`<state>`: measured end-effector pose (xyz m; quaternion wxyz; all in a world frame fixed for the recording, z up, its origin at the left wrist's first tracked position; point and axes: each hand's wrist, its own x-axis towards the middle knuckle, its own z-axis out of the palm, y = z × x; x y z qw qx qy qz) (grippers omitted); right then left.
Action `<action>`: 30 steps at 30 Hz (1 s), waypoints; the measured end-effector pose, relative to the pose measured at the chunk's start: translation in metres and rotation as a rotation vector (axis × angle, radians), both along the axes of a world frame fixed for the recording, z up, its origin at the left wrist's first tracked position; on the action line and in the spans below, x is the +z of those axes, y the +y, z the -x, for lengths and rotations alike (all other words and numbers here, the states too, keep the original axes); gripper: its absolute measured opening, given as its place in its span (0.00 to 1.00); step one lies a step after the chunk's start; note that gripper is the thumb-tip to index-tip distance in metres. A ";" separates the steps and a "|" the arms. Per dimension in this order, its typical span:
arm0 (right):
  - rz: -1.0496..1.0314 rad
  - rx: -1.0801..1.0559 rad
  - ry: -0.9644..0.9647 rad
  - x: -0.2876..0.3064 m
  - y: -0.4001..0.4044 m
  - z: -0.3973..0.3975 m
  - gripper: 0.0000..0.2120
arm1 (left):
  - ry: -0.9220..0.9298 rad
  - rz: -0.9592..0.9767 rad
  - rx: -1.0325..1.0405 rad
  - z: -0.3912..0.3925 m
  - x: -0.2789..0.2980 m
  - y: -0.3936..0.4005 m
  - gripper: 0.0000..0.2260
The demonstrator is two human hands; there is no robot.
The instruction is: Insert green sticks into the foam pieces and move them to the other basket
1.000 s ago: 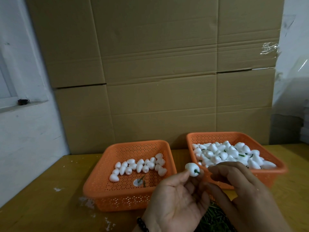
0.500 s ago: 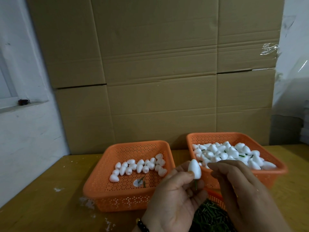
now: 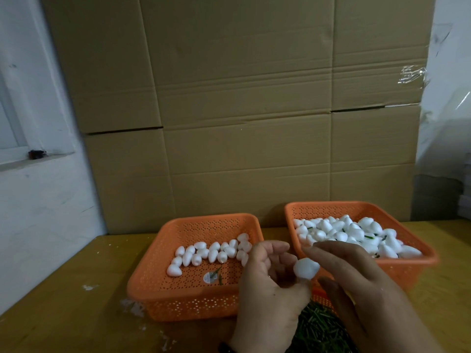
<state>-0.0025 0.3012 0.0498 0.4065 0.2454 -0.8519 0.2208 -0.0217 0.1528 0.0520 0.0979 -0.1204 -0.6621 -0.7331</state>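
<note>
A white foam piece [image 3: 306,269] sits between my two hands, low in the middle of the view. My left hand [image 3: 267,291] pinches it, thumb tip under it and curled fingers beside it. My right hand [image 3: 362,289] reaches over it with fairly straight fingers, its thumb close to the piece's right side. The stick in this piece is hidden. The left orange basket [image 3: 193,301] holds a row of plain foam pieces [image 3: 211,253]. The right orange basket [image 3: 356,206] is heaped with foam pieces with green sticks [image 3: 351,233].
A pile of loose green sticks [image 3: 321,329] lies under my hands beside a bit of another orange basket [image 3: 323,299]. Stacked cardboard boxes [image 3: 242,123] stand behind the baskets. White foam crumbs [image 3: 132,305] dot the yellow table [image 3: 63,301]. A white wall is at the left.
The foam piece has dropped lower and a little to the right, away from its upright pose. My left fingers have spread apart, and my right fingers now lie over the piece.
</note>
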 end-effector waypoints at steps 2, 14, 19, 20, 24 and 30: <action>0.003 0.014 0.013 -0.001 0.001 0.001 0.24 | 0.042 0.022 0.006 0.000 0.000 0.001 0.21; 0.104 0.087 -0.104 -0.003 0.005 0.007 0.32 | 0.168 0.084 0.037 -0.004 0.000 0.006 0.21; 0.116 0.109 -0.142 -0.006 0.006 0.007 0.33 | 0.163 0.071 0.029 -0.005 0.000 0.007 0.22; 0.121 0.109 -0.137 -0.006 0.006 0.007 0.31 | 0.160 0.069 0.028 -0.004 -0.001 0.007 0.23; 0.190 0.061 -0.073 -0.003 0.008 0.010 0.18 | 0.118 0.024 0.012 -0.001 -0.003 0.006 0.30; 0.302 -0.141 -0.102 -0.006 0.033 0.026 0.12 | 0.077 -0.023 0.045 0.002 -0.002 0.002 0.31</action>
